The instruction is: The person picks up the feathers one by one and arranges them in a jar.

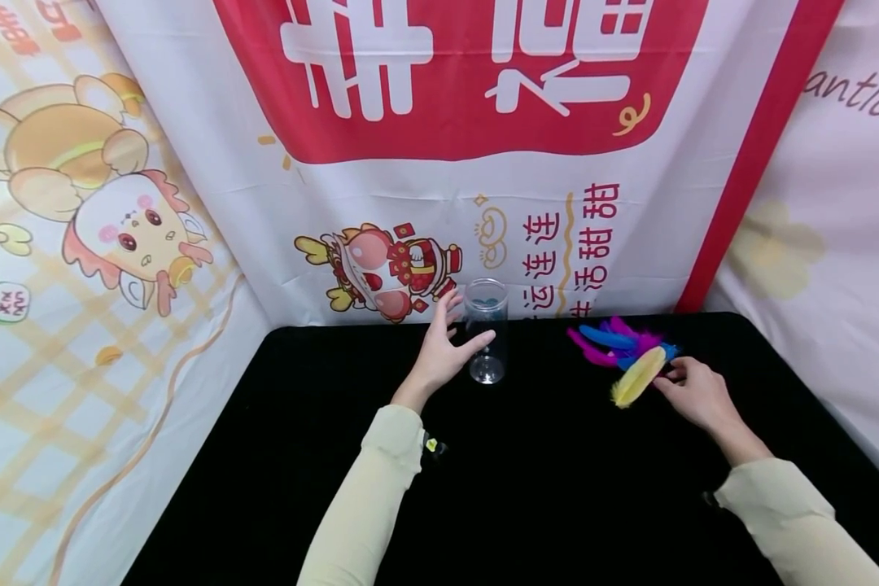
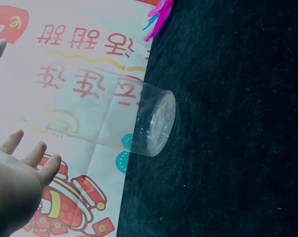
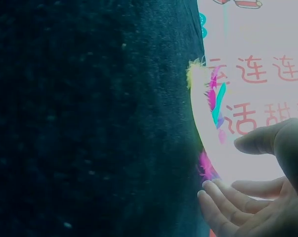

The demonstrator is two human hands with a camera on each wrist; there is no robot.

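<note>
A clear plastic cylinder (image 1: pixel 487 366) stands upright near the back edge of the black table. My left hand (image 1: pixel 439 352) is at its left side, thumb and fingers spread apart around it. The left wrist view shows a gap between those fingers (image 2: pixel 47 168) and the cylinder (image 2: pixel 161 123). To the right lies a bunch of feathers, a yellow feather (image 1: pixel 639 377) in front of blue feathers (image 1: pixel 606 336) and magenta ones. My right hand (image 1: pixel 697 393) is at their near right end. In the right wrist view its thumb stands apart from the fingers, whose tips are beside the feathers.
The black cloth-covered table (image 1: pixel 557 488) reaches toward me. Behind it hangs a white and red printed curtain (image 1: pixel 454 179), close to the cylinder and feathers. Another patterned sheet (image 1: pixel 44 366) is on the left, and a pale one (image 1: pixel 813 309) on the right.
</note>
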